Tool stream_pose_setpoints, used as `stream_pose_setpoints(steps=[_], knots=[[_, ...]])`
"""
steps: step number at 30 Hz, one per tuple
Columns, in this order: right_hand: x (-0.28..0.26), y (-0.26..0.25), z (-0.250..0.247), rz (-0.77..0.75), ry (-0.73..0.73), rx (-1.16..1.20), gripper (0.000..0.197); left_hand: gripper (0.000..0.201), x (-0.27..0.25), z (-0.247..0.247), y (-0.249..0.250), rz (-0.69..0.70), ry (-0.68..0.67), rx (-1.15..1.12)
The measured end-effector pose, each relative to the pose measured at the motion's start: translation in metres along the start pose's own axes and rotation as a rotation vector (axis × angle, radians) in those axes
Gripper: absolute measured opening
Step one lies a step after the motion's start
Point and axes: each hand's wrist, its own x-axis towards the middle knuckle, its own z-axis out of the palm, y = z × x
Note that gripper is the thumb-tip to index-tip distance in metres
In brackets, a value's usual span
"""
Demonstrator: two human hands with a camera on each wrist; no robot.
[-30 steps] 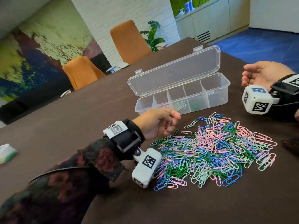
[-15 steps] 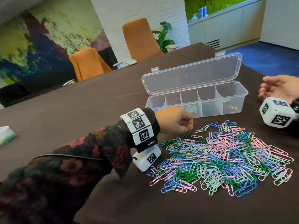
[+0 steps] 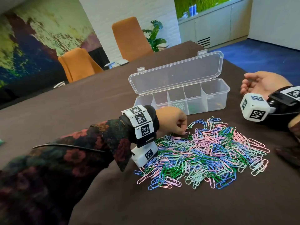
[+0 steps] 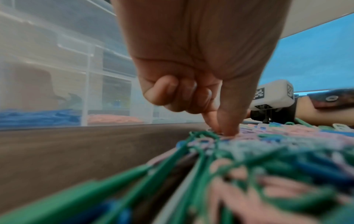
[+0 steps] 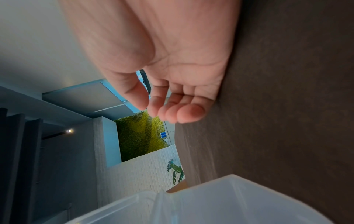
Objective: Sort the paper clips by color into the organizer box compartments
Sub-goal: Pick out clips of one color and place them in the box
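Observation:
A heap of pink, blue, dark green and pale green paper clips (image 3: 211, 146) lies on the brown table. Behind it stands the clear organizer box (image 3: 215, 101), its lid (image 3: 177, 75) open backwards. Some compartments hold clips: blue clips (image 4: 38, 118) and pink clips (image 4: 113, 119) show through the box wall (image 4: 86, 91). My left hand (image 3: 182, 129) is palm down at the heap's far left edge. Its thumb and index fingertips (image 4: 224, 131) pinch a pink paper clip (image 3: 187, 133), with the other fingers curled in. My right hand (image 3: 253, 83) rests on its side right of the box, loosely curled and empty (image 5: 162, 109).
Two orange chairs (image 3: 129, 39) (image 3: 78, 64) stand at the table's far side, with a plant behind them. A small white and green object (image 3: 1, 142) lies at the left edge of view. The table (image 3: 81, 111) ends just behind the box on the right.
My left hand has turned palm down and brought its fingertips down onto the heap's edge. My right hand has stayed beside the box.

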Motion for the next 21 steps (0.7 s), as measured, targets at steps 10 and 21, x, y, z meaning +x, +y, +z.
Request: stream_pose_setpoints(steps=[10, 21], knots=[[-0.003, 0.0, 0.0, -0.01, 0.004, 0.04, 0.016, 0.006, -0.014, 0.01, -0.013, -0.126, 0.142, -1.599], [-0.004, 0.0, 0.0, -0.009, 0.006, 0.031, 0.014, 0.047, -0.025, 0.022, 0.007, -0.089, 0.225, -2.192]])
